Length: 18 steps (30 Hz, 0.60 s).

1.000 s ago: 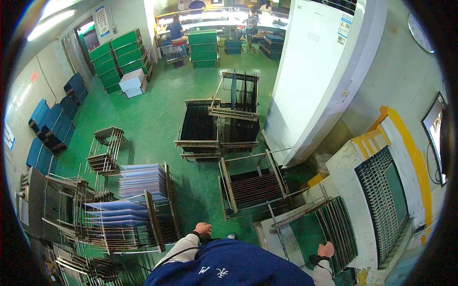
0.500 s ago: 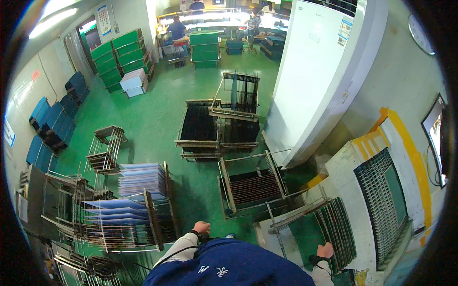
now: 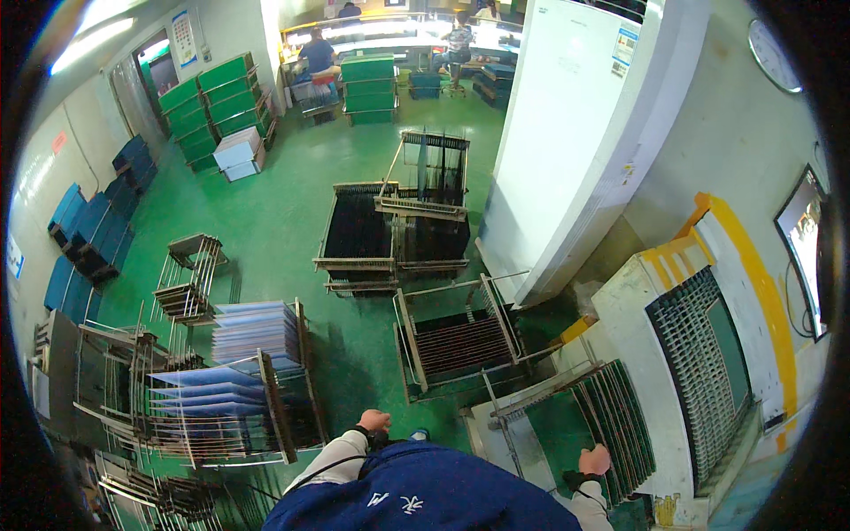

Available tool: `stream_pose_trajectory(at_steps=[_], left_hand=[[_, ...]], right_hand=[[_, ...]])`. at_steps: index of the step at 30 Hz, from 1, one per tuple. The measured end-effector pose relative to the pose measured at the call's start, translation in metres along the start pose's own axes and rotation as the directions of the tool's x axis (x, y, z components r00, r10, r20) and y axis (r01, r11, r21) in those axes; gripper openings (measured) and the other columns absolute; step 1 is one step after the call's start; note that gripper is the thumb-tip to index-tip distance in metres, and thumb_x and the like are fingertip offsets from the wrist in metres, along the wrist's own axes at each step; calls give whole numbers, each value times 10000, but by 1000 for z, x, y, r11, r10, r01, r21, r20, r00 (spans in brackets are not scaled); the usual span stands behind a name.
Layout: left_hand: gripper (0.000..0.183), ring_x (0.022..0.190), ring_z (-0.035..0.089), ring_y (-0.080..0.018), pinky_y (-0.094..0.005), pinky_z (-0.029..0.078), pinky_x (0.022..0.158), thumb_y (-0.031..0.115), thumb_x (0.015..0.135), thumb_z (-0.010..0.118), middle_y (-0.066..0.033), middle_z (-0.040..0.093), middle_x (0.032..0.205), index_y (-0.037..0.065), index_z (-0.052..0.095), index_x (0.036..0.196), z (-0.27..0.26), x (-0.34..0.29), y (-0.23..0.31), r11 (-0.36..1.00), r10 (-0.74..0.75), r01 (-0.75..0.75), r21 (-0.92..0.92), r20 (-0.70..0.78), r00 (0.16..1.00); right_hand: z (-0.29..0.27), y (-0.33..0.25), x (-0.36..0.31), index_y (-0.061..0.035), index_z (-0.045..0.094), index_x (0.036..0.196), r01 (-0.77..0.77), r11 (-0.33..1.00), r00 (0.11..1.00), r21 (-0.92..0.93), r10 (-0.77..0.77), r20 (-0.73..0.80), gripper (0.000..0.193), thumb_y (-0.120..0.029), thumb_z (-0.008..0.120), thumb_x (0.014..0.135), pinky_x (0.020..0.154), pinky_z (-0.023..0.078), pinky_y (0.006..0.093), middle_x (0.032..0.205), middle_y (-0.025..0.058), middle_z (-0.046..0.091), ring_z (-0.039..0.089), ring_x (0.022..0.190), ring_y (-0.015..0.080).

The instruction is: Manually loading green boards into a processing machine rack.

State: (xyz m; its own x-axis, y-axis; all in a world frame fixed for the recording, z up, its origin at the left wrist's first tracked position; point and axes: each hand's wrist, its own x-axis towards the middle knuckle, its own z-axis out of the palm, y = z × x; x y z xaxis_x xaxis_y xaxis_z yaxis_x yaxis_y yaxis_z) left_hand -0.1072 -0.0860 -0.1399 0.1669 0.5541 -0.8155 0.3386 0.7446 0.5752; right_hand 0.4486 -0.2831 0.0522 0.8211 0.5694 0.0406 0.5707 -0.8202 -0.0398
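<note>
My left hand (image 3: 375, 420) is out in front of my body above the green floor, its fingers curled in and nothing visible in them. It is nearest to a metal rack (image 3: 285, 405) holding pale blue-white sheets. My right hand (image 3: 595, 459), also curled, is at the near left edge of a row of upright dark green panels (image 3: 617, 423) in a rack on the right. Whether it grips a panel edge or only rests beside it, I cannot tell; the finger undersides are hidden.
A low rack (image 3: 460, 345) stands ahead, with racks of dark panels (image 3: 359, 226) behind it. To the right are a white cabinet (image 3: 558, 133) and a machine with a slotted conveyor face (image 3: 699, 380). Green crates (image 3: 232, 93) stand far left. People sit at a lit bench (image 3: 398, 40).
The whole scene has shifted slightly left in view. Both hands keep nearly the same places beside the racks, and nothing is visibly picked up or let go.
</note>
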Motion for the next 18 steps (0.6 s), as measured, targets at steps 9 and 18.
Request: stream_pose_trajectory(at_steps=[9,18], left_hand=[[333,669,628,-267,-357,516,576,166,800,589,-163,641,846,-109,554,984,12,-13,2,982,-5,-2,-186,-41,999],[213,646,613,-249,-375,499,541,139,863,513,-154,624,883,-63,548,924,21,-1,-20,965,-16,32,-261,63,998]], right_hand=[[11,7,-2,-18,605,766,58,998,998,6,-57,-32,220,-181,645,624,662,479,469,789,209,615,598,773,389],[-3,-3,-14,-1,608,789,78,996,997,47,-78,-2,244,-186,650,636,673,476,464,787,215,614,599,776,386]])
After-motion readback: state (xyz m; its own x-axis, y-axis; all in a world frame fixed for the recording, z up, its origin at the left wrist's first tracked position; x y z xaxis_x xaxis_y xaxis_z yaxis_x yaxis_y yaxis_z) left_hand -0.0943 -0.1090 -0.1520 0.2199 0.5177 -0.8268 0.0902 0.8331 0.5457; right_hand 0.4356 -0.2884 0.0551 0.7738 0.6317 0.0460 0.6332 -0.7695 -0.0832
